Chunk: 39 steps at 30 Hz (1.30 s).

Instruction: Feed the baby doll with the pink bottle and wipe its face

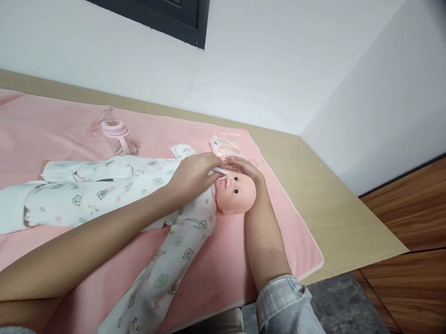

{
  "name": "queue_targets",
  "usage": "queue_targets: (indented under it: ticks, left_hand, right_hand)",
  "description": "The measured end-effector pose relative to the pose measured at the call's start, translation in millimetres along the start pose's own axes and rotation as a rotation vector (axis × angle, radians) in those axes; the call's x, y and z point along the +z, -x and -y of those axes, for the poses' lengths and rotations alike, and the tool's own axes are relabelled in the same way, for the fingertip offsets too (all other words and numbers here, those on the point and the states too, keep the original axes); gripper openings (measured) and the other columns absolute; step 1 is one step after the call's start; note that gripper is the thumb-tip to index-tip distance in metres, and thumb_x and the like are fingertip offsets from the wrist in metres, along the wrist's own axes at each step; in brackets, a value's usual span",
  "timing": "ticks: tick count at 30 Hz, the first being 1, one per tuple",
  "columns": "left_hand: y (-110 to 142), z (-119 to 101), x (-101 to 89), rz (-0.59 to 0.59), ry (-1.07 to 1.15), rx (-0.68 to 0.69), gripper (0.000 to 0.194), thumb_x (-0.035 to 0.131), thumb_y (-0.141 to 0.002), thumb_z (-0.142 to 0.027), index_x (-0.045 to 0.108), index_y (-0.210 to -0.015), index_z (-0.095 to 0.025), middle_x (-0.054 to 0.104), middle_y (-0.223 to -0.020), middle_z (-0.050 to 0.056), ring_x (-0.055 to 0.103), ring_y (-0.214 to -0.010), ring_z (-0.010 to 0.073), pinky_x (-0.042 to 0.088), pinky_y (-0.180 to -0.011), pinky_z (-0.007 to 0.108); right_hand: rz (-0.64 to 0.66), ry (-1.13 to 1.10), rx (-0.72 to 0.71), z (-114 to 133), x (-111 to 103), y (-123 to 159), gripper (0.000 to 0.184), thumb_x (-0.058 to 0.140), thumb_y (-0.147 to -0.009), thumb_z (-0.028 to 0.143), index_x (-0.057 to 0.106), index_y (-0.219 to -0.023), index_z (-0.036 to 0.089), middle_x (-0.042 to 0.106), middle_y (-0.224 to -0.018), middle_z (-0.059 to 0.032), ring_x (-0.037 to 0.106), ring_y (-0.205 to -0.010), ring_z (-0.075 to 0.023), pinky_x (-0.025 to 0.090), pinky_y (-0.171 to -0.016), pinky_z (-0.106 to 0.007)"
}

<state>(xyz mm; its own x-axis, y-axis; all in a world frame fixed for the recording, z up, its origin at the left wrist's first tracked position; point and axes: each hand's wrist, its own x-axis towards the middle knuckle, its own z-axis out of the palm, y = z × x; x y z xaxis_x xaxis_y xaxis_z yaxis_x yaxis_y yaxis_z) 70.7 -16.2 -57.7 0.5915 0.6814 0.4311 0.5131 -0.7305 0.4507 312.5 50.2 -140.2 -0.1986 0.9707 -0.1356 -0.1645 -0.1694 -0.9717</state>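
Centre frame, the doll [235,194] lies face-up on our pink mat [280,234]; our right hand [246,168] steadies its head, fingers together, while our left hand [193,176] pinches a wipe [219,171] at its mouth. Bottle [117,135] stands upper left.

You are wearing a pale plaid sleeve, grey-blue with faint lilac checks, pushed back on your right forearm and bunching in soft folds at the elbow. Your left arm is showing a similar light sleeve edge at the lower corner.
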Motion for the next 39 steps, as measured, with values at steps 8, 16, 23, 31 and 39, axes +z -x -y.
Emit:
queue_targets:
  ticks: [8, 16, 23, 31, 39]
  left_hand:
    - [1.9, -3.2, -0.9, -0.083, 0.083, 0.001, 0.017, 0.055, -0.082, -0.018, 0.071, -0.089, -0.018, 0.072, -0.096, 0.003, 0.065, -0.089, 0.0219, 0.045, -0.076, 0.03]
    - [2.3, -2.0, 2.8, -0.036, 0.137, -0.009, 0.015, 0.059, -0.081, -0.02, 0.072, -0.088, -0.019, 0.072, -0.093, 0.003, 0.065, -0.088, 0.0221, 0.045, -0.076, 0.03]
    - [3.5, -4.9, 3.2, -0.05, 0.151, 0.01, 0.012, 0.062, -0.081, -0.022, 0.072, -0.088, -0.018, 0.072, -0.092, 0.002, 0.065, -0.086, 0.0212, 0.045, -0.076, 0.03]
    - [4.1, -6.9, 2.8, -0.039, 0.136, 0.022, 0.012, 0.063, -0.082, -0.025, 0.073, -0.087, -0.019, 0.072, -0.091, 0.0, 0.066, -0.086, 0.0206, 0.044, -0.075, 0.029]
    - [4.6, -5.5, -1.1, 0.01, 0.095, 0.035, 0.01, 0.065, -0.083, -0.025, 0.073, -0.084, -0.02, 0.073, -0.086, -0.002, 0.066, -0.082, 0.0201, 0.042, -0.072, 0.028]
  right_hand:
    - [-0.008, -0.006, 0.014, -1.6, -2.5, -3.6, 0.026, 0.076, -0.074, 0.035, 0.065, -0.093, 0.021, 0.072, -0.103, -0.0042, 0.067, -0.106, -0.0185, 0.049, -0.105, -0.037]
    - [-0.001, -0.01, 0.01, -1.4, -1.6, -3.1, 0.026, 0.076, -0.075, 0.035, 0.065, -0.094, 0.021, 0.072, -0.104, -0.0041, 0.067, -0.106, -0.0189, 0.049, -0.106, -0.039]
    - [-0.01, -0.025, 0.009, -2.3, -1.6, -3.1, 0.028, 0.077, -0.075, 0.036, 0.065, -0.095, 0.02, 0.071, -0.106, -0.0046, 0.066, -0.107, -0.0203, 0.049, -0.106, -0.04]
    - [-0.017, -0.034, 0.013, -2.8, -1.5, -6.4, 0.026, 0.078, -0.074, 0.032, 0.063, -0.092, 0.021, 0.072, -0.101, -0.0033, 0.066, -0.107, -0.0201, 0.05, -0.105, -0.04]
    - [-0.024, -0.023, 0.009, -5.4, -4.9, -9.9, 0.026, 0.078, -0.074, 0.032, 0.064, -0.092, 0.02, 0.072, -0.1, -0.0044, 0.067, -0.105, -0.021, 0.05, -0.105, -0.042]
